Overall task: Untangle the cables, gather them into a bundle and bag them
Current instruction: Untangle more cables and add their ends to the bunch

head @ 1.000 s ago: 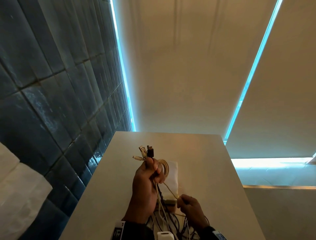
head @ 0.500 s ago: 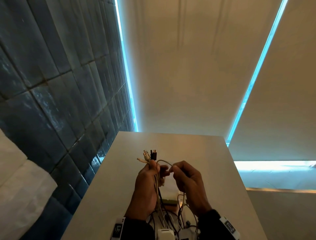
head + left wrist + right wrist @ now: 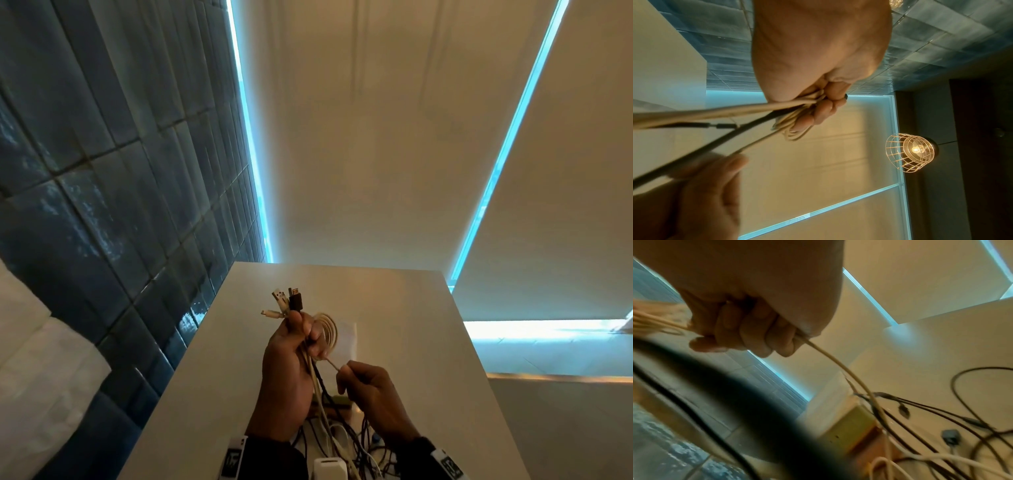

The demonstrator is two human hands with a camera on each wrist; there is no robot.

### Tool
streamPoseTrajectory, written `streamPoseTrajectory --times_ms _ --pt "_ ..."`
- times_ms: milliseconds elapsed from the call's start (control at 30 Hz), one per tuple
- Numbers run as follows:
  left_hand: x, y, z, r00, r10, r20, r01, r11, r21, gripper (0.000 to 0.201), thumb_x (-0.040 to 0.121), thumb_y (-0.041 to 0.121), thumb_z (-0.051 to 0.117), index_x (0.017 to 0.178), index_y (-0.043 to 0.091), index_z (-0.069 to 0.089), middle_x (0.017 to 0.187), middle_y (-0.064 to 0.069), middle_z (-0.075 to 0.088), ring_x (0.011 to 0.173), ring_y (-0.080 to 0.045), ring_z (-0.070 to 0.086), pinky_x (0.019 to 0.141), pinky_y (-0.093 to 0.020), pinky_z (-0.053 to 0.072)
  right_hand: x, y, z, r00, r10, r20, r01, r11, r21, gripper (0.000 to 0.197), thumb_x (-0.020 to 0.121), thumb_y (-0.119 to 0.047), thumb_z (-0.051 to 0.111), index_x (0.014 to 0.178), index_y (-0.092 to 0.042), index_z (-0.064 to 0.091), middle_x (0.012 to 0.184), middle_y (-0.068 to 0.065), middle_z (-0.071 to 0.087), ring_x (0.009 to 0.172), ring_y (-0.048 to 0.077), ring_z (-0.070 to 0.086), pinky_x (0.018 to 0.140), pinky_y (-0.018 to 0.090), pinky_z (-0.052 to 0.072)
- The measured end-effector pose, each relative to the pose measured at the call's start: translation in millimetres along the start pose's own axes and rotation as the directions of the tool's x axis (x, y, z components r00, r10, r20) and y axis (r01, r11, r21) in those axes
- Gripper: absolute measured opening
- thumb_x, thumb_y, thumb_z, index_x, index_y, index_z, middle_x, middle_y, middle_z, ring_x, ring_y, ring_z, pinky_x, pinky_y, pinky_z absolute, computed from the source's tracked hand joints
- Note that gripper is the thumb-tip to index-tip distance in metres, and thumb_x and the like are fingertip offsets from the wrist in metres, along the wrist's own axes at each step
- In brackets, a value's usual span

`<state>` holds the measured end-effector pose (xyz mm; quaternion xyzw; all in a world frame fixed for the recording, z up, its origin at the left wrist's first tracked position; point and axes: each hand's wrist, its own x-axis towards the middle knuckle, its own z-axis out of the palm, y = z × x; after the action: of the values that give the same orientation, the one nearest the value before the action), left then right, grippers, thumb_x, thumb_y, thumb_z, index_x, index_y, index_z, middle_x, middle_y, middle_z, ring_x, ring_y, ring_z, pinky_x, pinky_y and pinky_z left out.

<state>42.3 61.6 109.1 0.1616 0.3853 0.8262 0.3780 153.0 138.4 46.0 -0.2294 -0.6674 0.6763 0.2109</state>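
Note:
My left hand [image 3: 301,334] is raised over the white table [image 3: 394,308] and grips a bunch of cables. White and black plugs [image 3: 289,301] stick out above its thumb, and thin beige loops [image 3: 329,329] [image 3: 795,129] are wound round its fingers. A little lower and to the right, my right hand [image 3: 346,371] [image 3: 748,337] pinches the same thin beige cable [image 3: 840,365], which runs taut up to the loops. Below both hands lies a tangle of black and white cables [image 3: 346,442] [image 3: 941,426]. A pale clear bag [image 3: 346,337] lies flat behind the loops.
A white charger block [image 3: 330,469] and a yellow-green box [image 3: 339,401] [image 3: 851,426] sit among the tangled cables at the table's near end. Dark tiled wall [image 3: 102,205] runs along the left. Window blinds [image 3: 376,137] stand behind the table. A caged lamp [image 3: 910,151] hangs overhead.
My right hand has drawn down and to the right, away from the left hand, pulling the beige cable taut. The left hand kept its hold on the plugs and loops.

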Motion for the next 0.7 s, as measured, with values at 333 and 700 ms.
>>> streamPoseTrajectory --times_ms 333,700 --pt "-4 0 -6 0.999 0.033 -0.009 -0.032 0.995 0.099 0.029 0.089 0.027 0.043 0.066 0.010 0.045 0.060 -0.003 0.041 0.049 -0.012 0.031 0.050 -0.026 0.031 15 56 -7 0.993 0.019 -0.120 -0.036 0.990 -0.137 0.035 0.095 -0.004 0.052 0.061 -0.010 0.054 0.054 -0.009 0.048 0.054 0.002 0.044 0.056 0.014 0.039" --pt "-2 -1 -9 1.000 0.024 -0.010 -0.022 0.991 0.132 0.029 0.089 0.028 0.042 0.067 0.010 0.044 0.058 0.000 0.038 0.047 -0.011 0.028 0.048 -0.024 0.031 20 114 -27 0.973 0.099 -0.207 -0.160 0.939 -0.305 0.033 0.092 -0.026 0.054 0.060 -0.018 0.059 0.054 -0.004 0.054 0.054 0.004 0.046 0.060 0.028 0.037"
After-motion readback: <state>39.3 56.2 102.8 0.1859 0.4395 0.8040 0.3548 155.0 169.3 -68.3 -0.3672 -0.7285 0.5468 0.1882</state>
